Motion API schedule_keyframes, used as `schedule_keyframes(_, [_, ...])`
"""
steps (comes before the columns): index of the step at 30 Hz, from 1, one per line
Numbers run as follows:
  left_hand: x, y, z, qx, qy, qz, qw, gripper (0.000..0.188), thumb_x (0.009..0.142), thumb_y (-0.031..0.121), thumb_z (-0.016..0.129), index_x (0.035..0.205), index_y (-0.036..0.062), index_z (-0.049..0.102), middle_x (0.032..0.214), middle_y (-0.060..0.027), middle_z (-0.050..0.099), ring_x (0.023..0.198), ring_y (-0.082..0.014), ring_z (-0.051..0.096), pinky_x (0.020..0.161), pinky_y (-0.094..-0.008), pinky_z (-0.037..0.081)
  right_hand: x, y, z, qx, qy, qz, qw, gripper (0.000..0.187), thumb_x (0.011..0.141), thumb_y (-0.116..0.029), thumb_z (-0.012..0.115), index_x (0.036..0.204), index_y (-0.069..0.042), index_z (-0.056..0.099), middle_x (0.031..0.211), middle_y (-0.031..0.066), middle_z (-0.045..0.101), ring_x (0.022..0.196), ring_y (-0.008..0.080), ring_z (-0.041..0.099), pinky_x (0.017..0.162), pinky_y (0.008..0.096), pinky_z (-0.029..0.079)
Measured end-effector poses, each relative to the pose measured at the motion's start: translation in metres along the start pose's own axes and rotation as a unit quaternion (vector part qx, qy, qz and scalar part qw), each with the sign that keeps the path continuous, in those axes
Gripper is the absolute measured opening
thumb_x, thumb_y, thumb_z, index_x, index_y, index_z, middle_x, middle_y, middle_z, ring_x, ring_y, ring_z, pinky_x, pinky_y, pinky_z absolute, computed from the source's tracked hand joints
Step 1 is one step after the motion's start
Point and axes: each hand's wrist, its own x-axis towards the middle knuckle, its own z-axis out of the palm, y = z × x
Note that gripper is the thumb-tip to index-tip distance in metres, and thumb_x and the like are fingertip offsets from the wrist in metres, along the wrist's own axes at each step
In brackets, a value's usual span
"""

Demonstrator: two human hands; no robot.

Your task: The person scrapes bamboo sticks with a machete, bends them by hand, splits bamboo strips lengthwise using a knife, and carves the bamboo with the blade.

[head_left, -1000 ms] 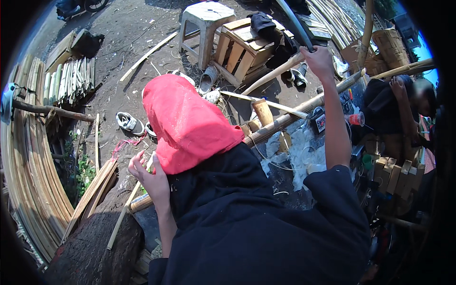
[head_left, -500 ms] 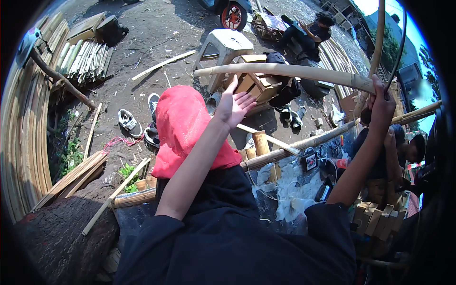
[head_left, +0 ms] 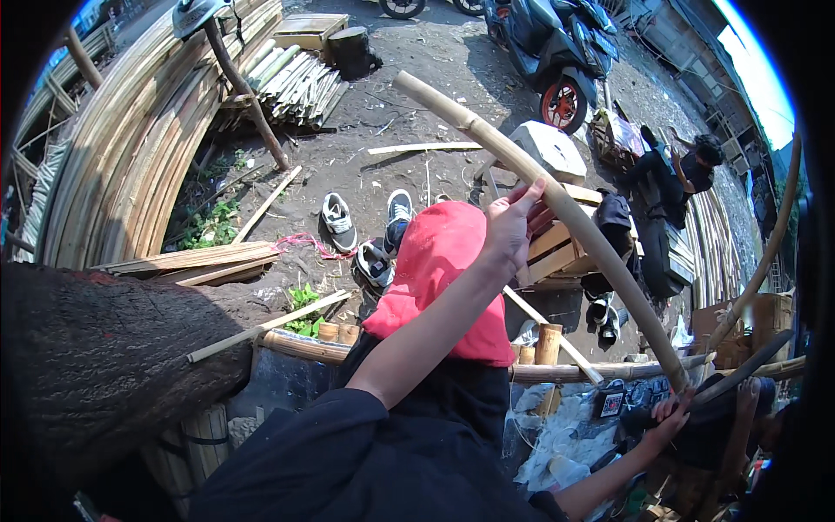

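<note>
Bamboo pole [head_left: 596, 244], one: upper centre to lower right, newly tilted steeply. Dark curved strip [head_left: 750, 366], lower right; whether held, unclear. Left hand [head_left: 510, 228]: centre, part-curled, newly touching the pole, giving second contact. Right hand [head_left: 671, 416]: closed round pole's lower end.

We mark the bamboo pole [head_left: 581, 224] as smooth, hard, faintly shiny, ridged at the joints; the log [head_left: 113, 339] as rough, matt, deeply creased wood, and the red covering [head_left: 435, 248] as dull, wrinkled cloth. We log soft matt black fabric on the sleeve [head_left: 304, 448], rough bare slats on the crate [head_left: 550, 252], glossy panels on the motorbike [head_left: 557, 56]. White sheeting [head_left: 561, 431]: crumpled, plastic or paper, we can't tell.
</note>
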Motion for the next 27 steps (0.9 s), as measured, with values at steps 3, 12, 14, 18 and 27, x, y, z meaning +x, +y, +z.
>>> schedule_keyframes(3, [0.008,0.042,0.007,0.065,0.005,0.099,0.993,0.021,0.095,0.016,0.07,0.107,-0.0002,0.067,0.101,-0.012,0.072,0.088,-0.0179,0.072,0.079,-0.0294,0.061,-0.022,0.032,0.028,0.027,-0.019,0.075,0.997,0.048,0.102,-0.041,0.057,0.137,-0.007,0.055,0.057,-0.0054,0.029,0.041,0.0035,0.028,0.036,0.0216,0.026])
schedule_keyframes(12, [-0.018,0.185,0.063,0.235,-0.05,0.37,0.897,0.021,0.093,0.018,0.073,0.103,-0.0008,0.072,0.095,-0.0088,0.074,0.082,-0.0138,0.071,0.075,-0.0271,0.06,-0.088,0.094,0.087,0.083,-0.079,0.183,0.976,0.043,0.101,-0.036,0.059,0.133,-0.007,0.057,0.058,-0.0064,0.03,0.042,0.0031,0.029,0.036,0.0213,0.027])
schedule_keyframes(14, [-0.028,0.209,0.062,0.269,-0.057,0.401,0.874,0.02,0.093,0.017,0.072,0.103,0.0001,0.072,0.095,-0.0084,0.074,0.083,-0.0139,0.071,0.076,-0.0274,0.06,-0.104,0.086,0.104,0.076,-0.109,0.187,0.973,0.042,0.101,-0.035,0.06,0.132,-0.007,0.057,0.058,-0.0065,0.031,0.042,0.003,0.029,0.036,0.0213,0.027])
schedule_keyframes(18, [-0.042,0.229,0.052,0.325,-0.038,0.457,0.827,0.021,0.092,0.013,0.073,0.107,-0.0023,0.072,0.097,-0.0097,0.074,0.085,-0.0134,0.071,0.078,-0.0279,0.06,-0.127,0.061,0.151,-0.035,-0.181,0.18,0.966,0.034,0.099,-0.028,0.063,0.126,-0.008,0.058,0.056,-0.0059,0.04,0.037,0.0041,0.032,0.034,0.0223,0.027])
schedule_keyframes(27, [-0.086,0.239,-0.01,0.442,0.079,0.579,0.68,0.027,0.091,0.008,0.074,0.111,-0.0096,0.07,0.101,-0.0143,0.074,0.085,-0.0158,0.071,0.078,-0.0276,0.06,-0.221,0.013,0.26,-0.178,-0.453,-0.054,0.872,0.057,0.078,-0.031,0.086,0.121,0.0,0.066,0.067,0.0049,0.062,0.065,0.0129,0.061,0.061,0.0326,0.048])
